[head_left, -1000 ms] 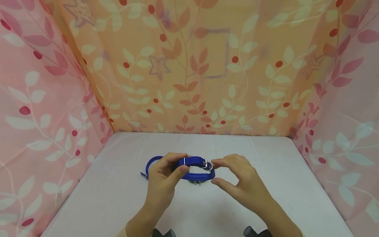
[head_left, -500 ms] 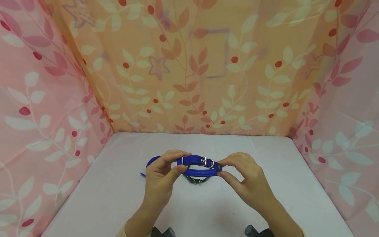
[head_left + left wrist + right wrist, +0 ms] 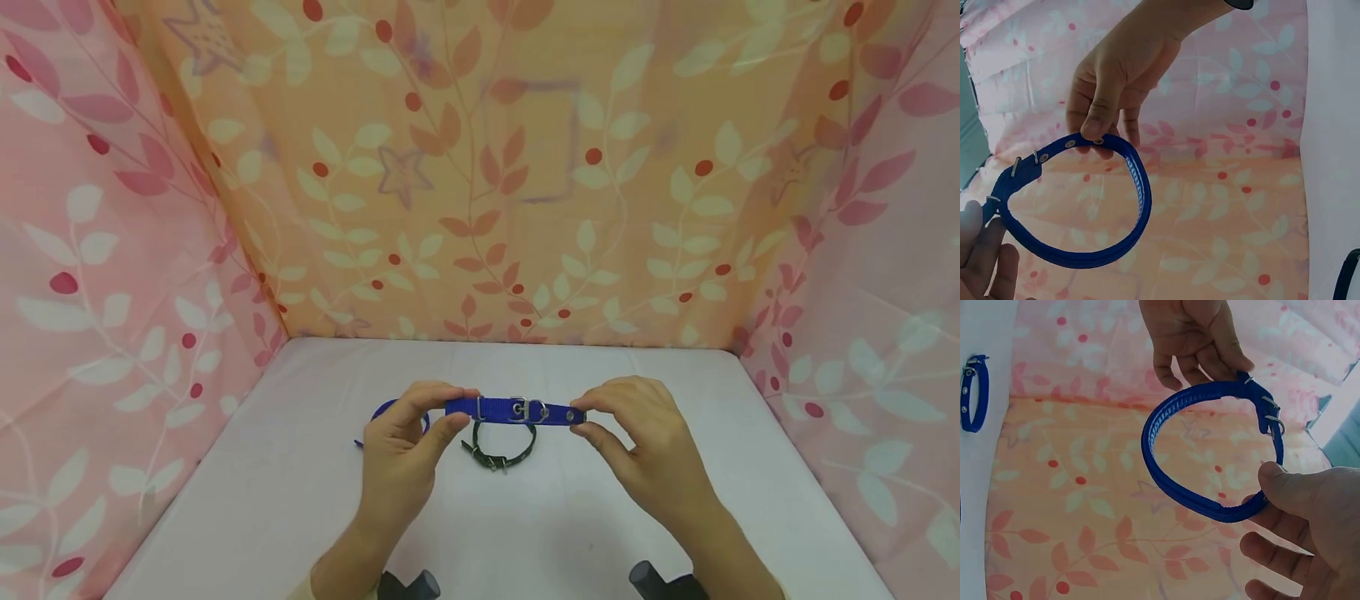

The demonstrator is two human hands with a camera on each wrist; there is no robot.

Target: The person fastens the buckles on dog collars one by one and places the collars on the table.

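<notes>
A blue collar (image 3: 498, 411) with a metal buckle (image 3: 519, 408), a D-ring and eyelets is held up between both hands. My left hand (image 3: 405, 446) pinches it beside its keeper loop. My right hand (image 3: 648, 450) pinches it at the other side, near an eyelet. In the left wrist view the blue collar (image 3: 1144, 200) is a round loop, the right hand (image 3: 1113, 87) gripping its eyelet stretch from above. The right wrist view has the collar (image 3: 1147, 447) buckled in a ring, with the right hand's thumb (image 3: 1282, 484) on it and the left hand (image 3: 1194, 334) at the top.
On the white table (image 3: 510, 533) lies a dark green collar (image 3: 517, 461), below the held one. A second blue collar (image 3: 384, 407) lies to the left, partly hidden by my left hand. Patterned cloth walls (image 3: 480, 250) enclose the back and sides.
My right hand has closed on the collar's right side and moved right. The collar has turned from a visible loop to a nearly flat band, uncovering more of the dark green collar.
</notes>
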